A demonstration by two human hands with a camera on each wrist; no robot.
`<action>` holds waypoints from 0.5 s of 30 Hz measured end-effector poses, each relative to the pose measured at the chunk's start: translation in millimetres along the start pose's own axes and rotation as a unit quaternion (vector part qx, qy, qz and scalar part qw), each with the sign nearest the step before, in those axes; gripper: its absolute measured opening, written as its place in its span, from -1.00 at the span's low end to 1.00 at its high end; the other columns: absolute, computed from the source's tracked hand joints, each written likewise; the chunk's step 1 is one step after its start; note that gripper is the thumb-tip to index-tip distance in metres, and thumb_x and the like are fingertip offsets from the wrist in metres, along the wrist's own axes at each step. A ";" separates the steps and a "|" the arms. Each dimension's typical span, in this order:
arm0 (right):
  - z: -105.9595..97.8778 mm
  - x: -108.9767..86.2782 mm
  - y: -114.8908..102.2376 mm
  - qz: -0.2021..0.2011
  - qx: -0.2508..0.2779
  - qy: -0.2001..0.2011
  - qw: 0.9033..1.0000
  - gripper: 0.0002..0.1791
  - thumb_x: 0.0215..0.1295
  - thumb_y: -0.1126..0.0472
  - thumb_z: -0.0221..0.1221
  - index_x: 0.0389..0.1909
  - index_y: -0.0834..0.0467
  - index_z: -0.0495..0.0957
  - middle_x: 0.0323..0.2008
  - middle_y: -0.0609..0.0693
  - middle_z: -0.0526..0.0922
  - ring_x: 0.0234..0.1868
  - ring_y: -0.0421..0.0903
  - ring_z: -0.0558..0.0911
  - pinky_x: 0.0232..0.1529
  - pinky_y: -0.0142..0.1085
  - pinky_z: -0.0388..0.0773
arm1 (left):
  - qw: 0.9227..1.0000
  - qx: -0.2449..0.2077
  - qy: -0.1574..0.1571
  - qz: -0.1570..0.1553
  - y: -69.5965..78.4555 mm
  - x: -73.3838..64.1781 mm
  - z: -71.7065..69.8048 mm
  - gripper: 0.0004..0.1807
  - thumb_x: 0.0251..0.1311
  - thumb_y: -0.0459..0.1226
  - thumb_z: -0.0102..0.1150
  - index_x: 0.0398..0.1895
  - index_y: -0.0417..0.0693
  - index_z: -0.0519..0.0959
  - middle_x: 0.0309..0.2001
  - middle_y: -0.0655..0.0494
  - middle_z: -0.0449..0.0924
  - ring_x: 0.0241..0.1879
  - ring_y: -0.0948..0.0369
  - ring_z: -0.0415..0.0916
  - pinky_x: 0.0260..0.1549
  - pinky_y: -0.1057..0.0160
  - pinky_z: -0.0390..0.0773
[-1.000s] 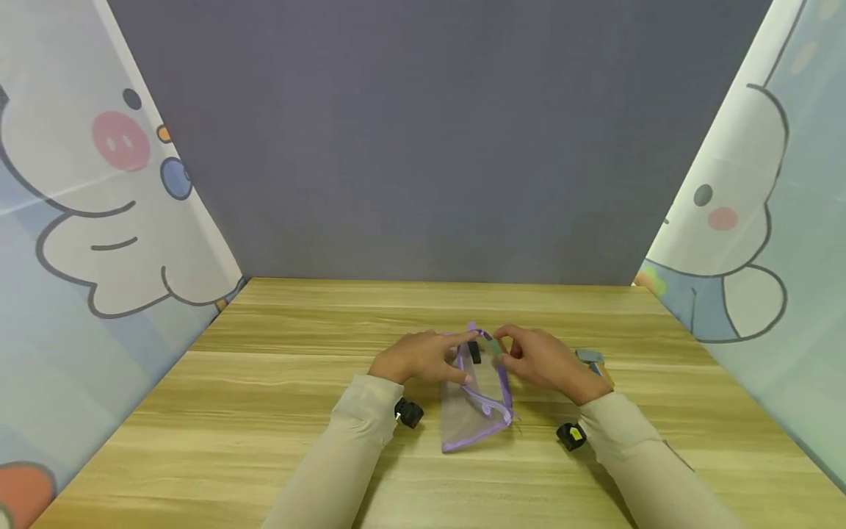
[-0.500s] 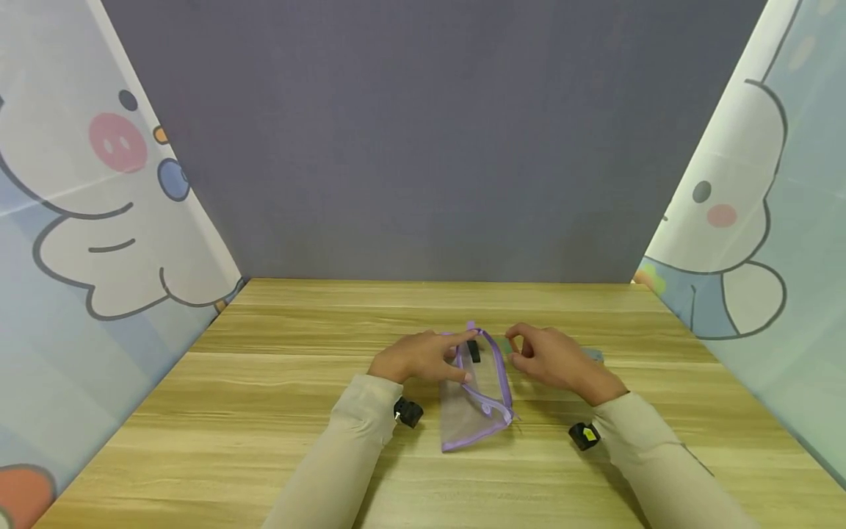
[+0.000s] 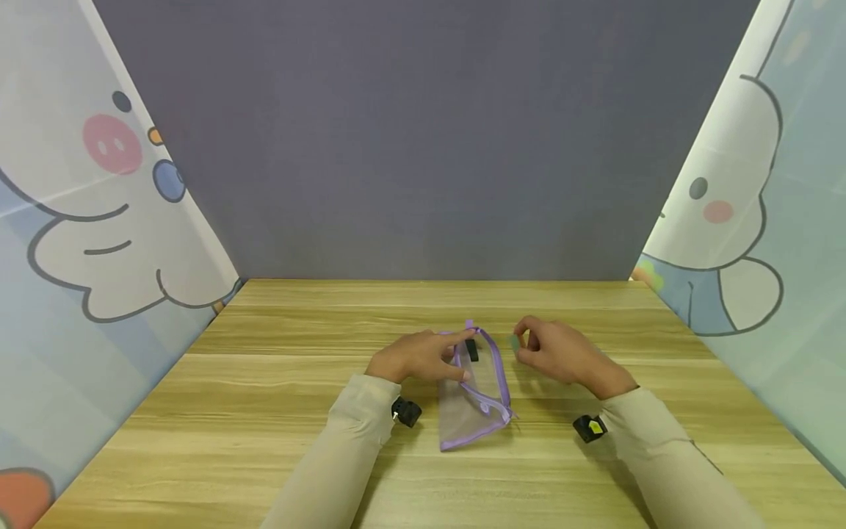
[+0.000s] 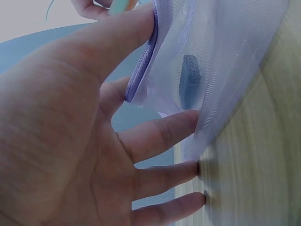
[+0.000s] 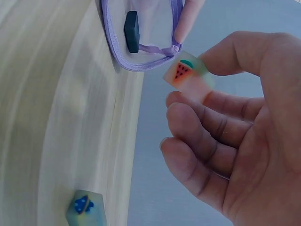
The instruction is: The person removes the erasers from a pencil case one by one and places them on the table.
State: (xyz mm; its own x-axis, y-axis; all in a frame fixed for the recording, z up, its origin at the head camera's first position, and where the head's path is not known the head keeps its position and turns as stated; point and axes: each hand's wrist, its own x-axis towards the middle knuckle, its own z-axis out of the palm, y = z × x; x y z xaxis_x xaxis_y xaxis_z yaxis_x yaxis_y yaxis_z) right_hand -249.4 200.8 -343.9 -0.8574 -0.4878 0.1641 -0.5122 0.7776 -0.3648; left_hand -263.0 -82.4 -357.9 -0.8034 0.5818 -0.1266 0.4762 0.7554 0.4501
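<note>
A purple-edged mesh zip pouch (image 3: 456, 430) lies on the table with its mouth spread. My left hand (image 3: 419, 356) is at the mouth, thumb and fingers extended and spread; the thumb touches the zipper edge (image 4: 143, 66). Inside the pouch, a dark block (image 5: 132, 32) shows. Just right of the pouch, my right hand (image 3: 562, 353) pinches a small translucent, eraser-like block (image 5: 183, 71) with a watermelon print between thumb and fingers. The block is apart from the table. In the right wrist view, its other fingers are loosely bent.
Another translucent block with a blue planet print (image 5: 86, 207) rests on the wooden table (image 3: 264, 426), hidden behind the right hand or sleeve in the head view. A grey panel (image 3: 429, 147) stands behind the table. Cartoon-print sheets (image 3: 119, 250) border both sides.
My right hand has moved right and slightly away from me, carrying the pinched block from over the pouch mouth to beside it. The left hand and pouch stay nearly still.
</note>
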 end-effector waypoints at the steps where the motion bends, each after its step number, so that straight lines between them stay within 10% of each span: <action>1: -0.8 -0.1 -0.1 0.001 0.001 -0.003 1.000 -0.67 0.28 0.17 0.19 0.02 0.21 0.54 -0.48 -0.19 0.55 -0.56 -0.24 0.47 -0.44 -0.26 0.45 | 1.000 -0.002 0.000 0.000 -0.2 -0.3 0.0 -0.11 0.20 0.28 0.22 0.57 0.57 0.07 0.19 0.11 0.60 0.17 0.10 0.52 0.01 0.04 0.52; 15: -8.5 -4.9 7.8 0.026 0.028 -0.040 0.998 -0.74 0.29 0.20 0.16 -0.04 0.18 0.50 -0.49 -0.11 0.52 -0.71 -0.19 0.43 -0.46 -0.24 0.43 | 1.000 0.007 0.000 0.005 -1.1 -0.1 0.4 -0.13 0.22 0.27 0.19 0.57 0.55 0.07 0.17 0.16 0.61 0.19 0.10 0.49 0.00 0.03 0.52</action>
State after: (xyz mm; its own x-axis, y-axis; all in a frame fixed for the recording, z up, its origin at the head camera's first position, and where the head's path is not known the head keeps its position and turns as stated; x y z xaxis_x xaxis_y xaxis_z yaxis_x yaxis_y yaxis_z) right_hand -249.6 212.6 -339.7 -0.8752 -0.4785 0.0709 -0.4610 0.7806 -0.4220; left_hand -263.3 -83.1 -358.7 -0.7988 0.5891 -0.1217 0.4893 0.7540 0.4382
